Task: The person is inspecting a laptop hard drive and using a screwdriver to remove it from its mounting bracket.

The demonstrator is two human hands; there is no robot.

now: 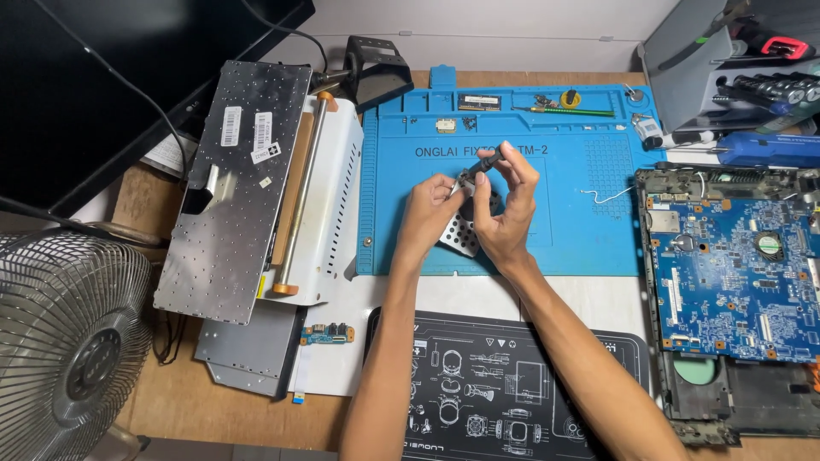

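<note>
A: What's on the bench, biggest first?

B: A monitor (128, 77) top left, a fan (68, 341), an upturned keyboard (235, 188), the blue mat (581, 205), and a bare laptop board (726, 273) at right.

A: And the hands?

B: Over the mat's middle. The left hand (427, 218) pinches a perforated bracket (465, 226) by its edge; the right hand (504, 213) is closed on a black screwdriver (487, 160), tip at the bracket's top corner.

A: How to do it well?

B: I'd say keep the driver square to the screw, brace the bracket firmly, and work low over the mat so a loose screw lands there.
</note>
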